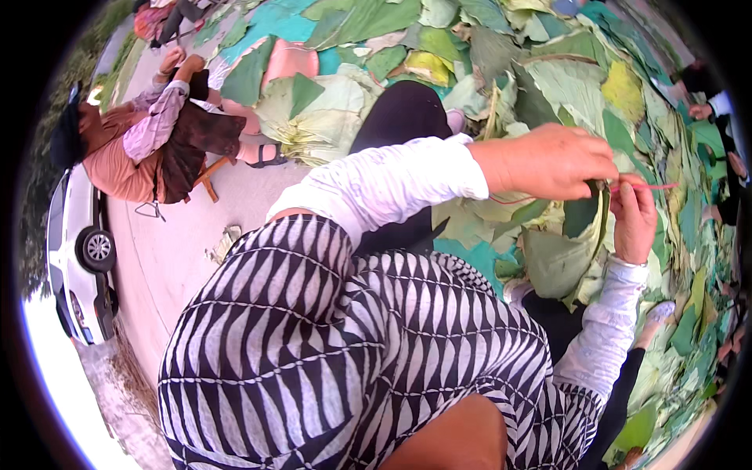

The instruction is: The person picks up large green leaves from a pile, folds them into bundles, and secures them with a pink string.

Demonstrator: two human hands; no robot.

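Observation:
My left hand reaches across with its fingers bent down onto a thin red string. My right hand faces it, thumb and fingertips pinching the same string close to the left fingertips. Below the two hands hangs a folded, greyish-green lotus leaf, its upper edge right at the fingers. Whether the string passes through or around the leaf is hidden by my fingers. One length of string trails under my left wrist; another end sticks out to the right past my right hand.
Large green and yellowing leaves cover a teal sheet before me. A pink object lies among them. A person sits on a low wooden stool at left, with a white car behind. Other people are at right.

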